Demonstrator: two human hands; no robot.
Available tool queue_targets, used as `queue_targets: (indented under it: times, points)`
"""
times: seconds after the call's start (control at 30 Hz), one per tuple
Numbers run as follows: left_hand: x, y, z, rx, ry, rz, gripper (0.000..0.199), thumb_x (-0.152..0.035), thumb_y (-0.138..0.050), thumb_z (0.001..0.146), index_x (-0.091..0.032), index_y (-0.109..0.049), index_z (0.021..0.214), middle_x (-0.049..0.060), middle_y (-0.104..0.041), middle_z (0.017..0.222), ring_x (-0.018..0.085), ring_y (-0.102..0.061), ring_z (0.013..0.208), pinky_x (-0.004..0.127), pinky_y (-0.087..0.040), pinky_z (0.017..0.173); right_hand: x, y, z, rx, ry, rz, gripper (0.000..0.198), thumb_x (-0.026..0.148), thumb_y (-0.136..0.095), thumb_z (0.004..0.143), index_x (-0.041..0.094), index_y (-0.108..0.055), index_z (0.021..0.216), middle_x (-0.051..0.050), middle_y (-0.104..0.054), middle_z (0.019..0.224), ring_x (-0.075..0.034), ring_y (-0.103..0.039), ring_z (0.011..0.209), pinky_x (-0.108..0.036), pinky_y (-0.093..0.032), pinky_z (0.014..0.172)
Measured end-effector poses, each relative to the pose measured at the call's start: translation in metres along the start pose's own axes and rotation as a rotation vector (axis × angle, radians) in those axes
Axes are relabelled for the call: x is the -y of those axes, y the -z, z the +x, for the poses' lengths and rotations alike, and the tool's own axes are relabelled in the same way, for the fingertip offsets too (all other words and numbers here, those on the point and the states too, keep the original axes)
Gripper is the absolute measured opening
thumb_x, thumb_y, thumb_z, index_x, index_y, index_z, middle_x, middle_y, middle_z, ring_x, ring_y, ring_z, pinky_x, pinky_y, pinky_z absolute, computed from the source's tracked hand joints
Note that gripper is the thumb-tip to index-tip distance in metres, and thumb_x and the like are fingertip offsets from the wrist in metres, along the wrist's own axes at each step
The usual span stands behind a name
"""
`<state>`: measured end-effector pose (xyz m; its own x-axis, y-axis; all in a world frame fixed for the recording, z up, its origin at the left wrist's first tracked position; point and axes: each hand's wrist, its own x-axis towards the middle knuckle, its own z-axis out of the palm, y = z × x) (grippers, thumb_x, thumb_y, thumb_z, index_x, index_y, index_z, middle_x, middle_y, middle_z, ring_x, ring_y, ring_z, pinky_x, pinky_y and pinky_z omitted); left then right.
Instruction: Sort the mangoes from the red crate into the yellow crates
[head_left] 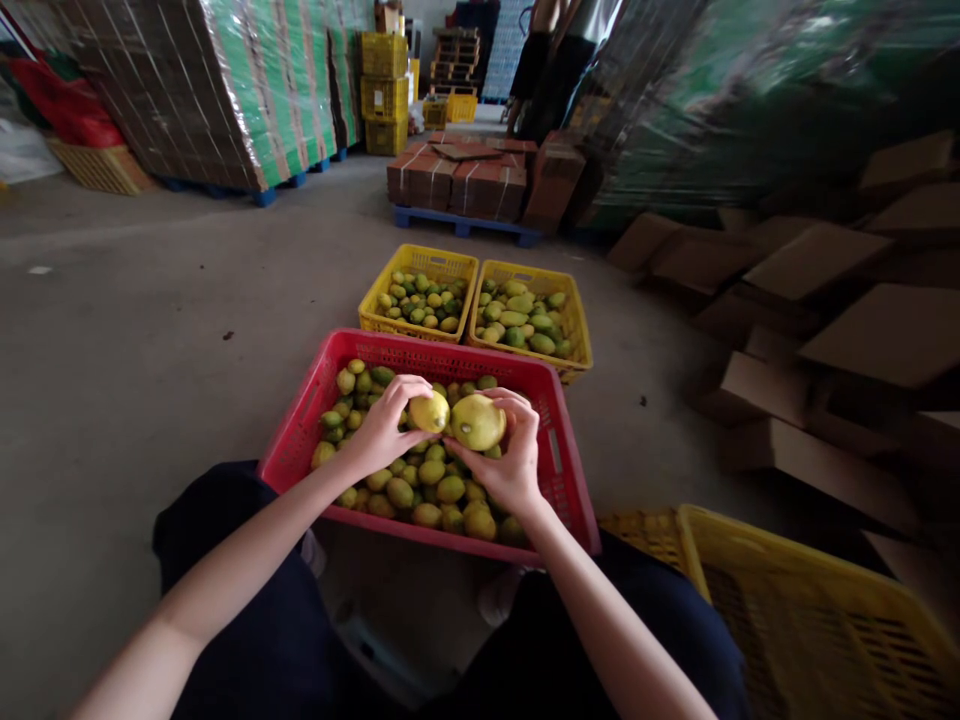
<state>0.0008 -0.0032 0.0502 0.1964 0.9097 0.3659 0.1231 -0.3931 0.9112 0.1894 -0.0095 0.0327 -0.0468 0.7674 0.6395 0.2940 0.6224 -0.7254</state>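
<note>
A red plastic crate [570,470] sits on the floor between my knees, filled with several yellow-green lemons. My left hand [384,425] holds a small yellow lemon [430,412] above the crate. My right hand [508,455] grips a larger yellow-green lemon [475,421] right beside it; the two fruits nearly touch. Beyond the red crate stand two yellow crates: the left one [375,300] holds small lemons, the right one [577,320] holds larger ones.
Another yellow crate [810,590] lies by my right knee. Flat cardboard boxes [817,260] are heaped at the right. Wrapped pallets of cartons [217,90] stand far left, a low pallet of brown boxes [465,180] behind, and a person [547,60] stands at the back.
</note>
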Motion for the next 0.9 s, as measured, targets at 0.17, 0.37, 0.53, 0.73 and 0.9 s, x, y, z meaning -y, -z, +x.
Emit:
queue_targets:
  times: [0.17,0.37,0.53,0.73,0.9]
  points:
    - [-0.002,-0.002,0.002,-0.071,0.215,-0.189,0.046,-0.012,-0.084,0.049,-0.022,-0.064,0.089,0.009,-0.058,0.112,0.025,-0.048,0.115,0.034,-0.035,0.102,0.006,0.0,0.0,-0.058,-0.114,0.067,0.062,0.024,-0.083,0.055,0.027,-0.046,0.105,-0.008,-0.05,0.117,-0.026,-0.052,0.111,-0.045,-0.046,0.091]
    - [0.009,-0.006,0.005,-0.058,0.538,-0.553,0.04,-0.021,-0.083,0.057,-0.019,-0.066,0.093,0.003,-0.065,0.095,0.014,-0.061,0.088,0.018,-0.048,0.072,0.005,0.0,0.005,-0.072,-0.598,0.413,0.048,0.028,-0.083,0.056,0.025,-0.059,0.098,-0.001,-0.064,0.096,-0.018,-0.061,0.086,-0.029,-0.052,0.074]
    - [0.017,-0.007,0.005,0.031,0.985,-0.805,0.033,-0.043,-0.069,0.076,-0.01,-0.065,0.081,0.006,-0.064,0.066,0.011,-0.06,0.052,0.019,-0.05,0.049,-0.006,-0.002,0.008,0.139,-1.354,0.829,0.04,0.052,-0.053,0.083,0.013,-0.063,0.082,-0.006,-0.067,0.061,-0.016,-0.063,0.051,-0.026,-0.052,0.05]
    - [0.02,-0.008,0.006,0.033,1.105,-0.908,0.033,-0.041,-0.063,0.081,-0.008,-0.065,0.076,0.008,-0.064,0.063,0.011,-0.061,0.052,0.017,-0.051,0.048,-0.006,0.002,0.006,0.219,-1.529,0.998,0.055,0.057,-0.035,0.09,0.011,-0.063,0.079,-0.011,-0.068,0.058,-0.016,-0.063,0.046,-0.024,-0.052,0.047]
    - [0.02,-0.006,0.004,-0.027,0.981,-1.015,0.022,-0.023,-0.063,0.083,-0.009,-0.065,0.099,0.011,-0.069,0.087,0.015,-0.067,0.073,0.024,-0.056,0.066,-0.001,0.007,0.01,0.102,-1.328,1.16,0.029,0.035,-0.046,0.088,0.012,-0.064,0.09,-0.009,-0.072,0.072,-0.017,-0.066,0.06,-0.025,-0.054,0.057]
